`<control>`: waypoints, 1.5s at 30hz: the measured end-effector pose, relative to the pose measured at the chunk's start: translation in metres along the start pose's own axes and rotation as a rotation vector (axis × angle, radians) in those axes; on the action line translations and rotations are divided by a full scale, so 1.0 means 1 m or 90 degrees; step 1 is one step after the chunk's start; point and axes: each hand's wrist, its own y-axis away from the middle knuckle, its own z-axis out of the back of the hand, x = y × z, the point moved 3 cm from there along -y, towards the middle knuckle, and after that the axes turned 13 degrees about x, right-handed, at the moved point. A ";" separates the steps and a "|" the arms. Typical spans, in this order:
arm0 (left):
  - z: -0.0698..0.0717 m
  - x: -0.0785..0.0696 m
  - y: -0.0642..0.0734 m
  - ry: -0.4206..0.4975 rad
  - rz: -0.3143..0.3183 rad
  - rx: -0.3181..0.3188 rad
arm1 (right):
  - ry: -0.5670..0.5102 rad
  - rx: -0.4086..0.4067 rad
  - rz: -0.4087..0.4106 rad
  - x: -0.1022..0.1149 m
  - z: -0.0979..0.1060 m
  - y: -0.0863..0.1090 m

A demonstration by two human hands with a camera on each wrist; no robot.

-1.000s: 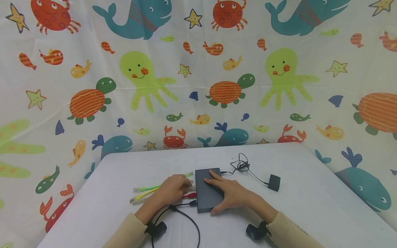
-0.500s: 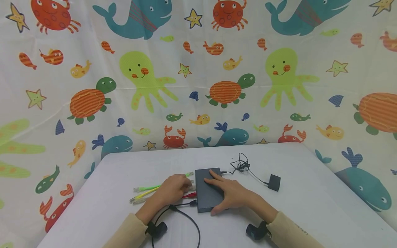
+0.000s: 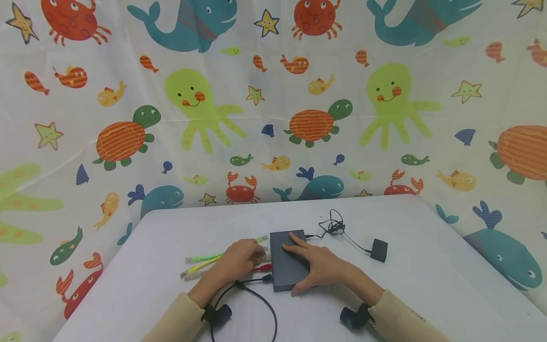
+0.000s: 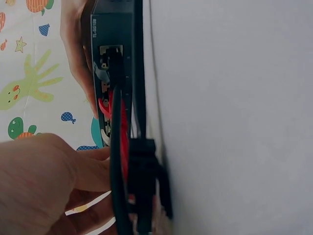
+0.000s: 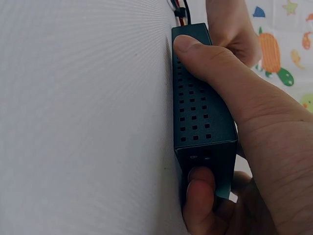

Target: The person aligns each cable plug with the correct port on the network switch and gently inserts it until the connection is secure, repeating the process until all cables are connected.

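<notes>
A dark network switch (image 3: 282,270) lies on the white table, its port side facing left. My right hand (image 3: 322,266) spans and holds it; in the right wrist view the thumb (image 5: 188,44) lies along its perforated side (image 5: 193,107). My left hand (image 3: 239,259) is at the port side, fingers curled on a pale Ethernet cable close to the ports, its fingertips partly hidden. A black plug (image 4: 116,66) sits in an end port. Beside it a red Ethernet cable (image 4: 123,142) runs from the switch. Pale plugs (image 3: 268,258) show just past the left fingers.
Green (image 3: 205,259) and yellow (image 3: 198,269) Ethernet cables lie left of the left hand. A black cable (image 3: 267,304) loops toward the front edge. At the right, a coiled power lead (image 3: 336,229) joins the switch to a black adapter (image 3: 379,250). A printed curtain (image 3: 273,118) hangs behind.
The head view has shifted very slightly. Both hands, the switch and the cables hold the same places.
</notes>
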 end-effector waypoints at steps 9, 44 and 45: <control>-0.002 0.002 0.000 0.007 0.005 0.008 | 0.005 0.001 0.004 0.002 -0.001 0.001; 0.000 0.002 0.001 0.003 0.000 -0.003 | 0.002 -0.001 0.011 0.004 0.001 0.002; 0.000 0.002 0.001 0.003 -0.001 -0.002 | 0.002 -0.001 0.009 0.004 0.001 0.002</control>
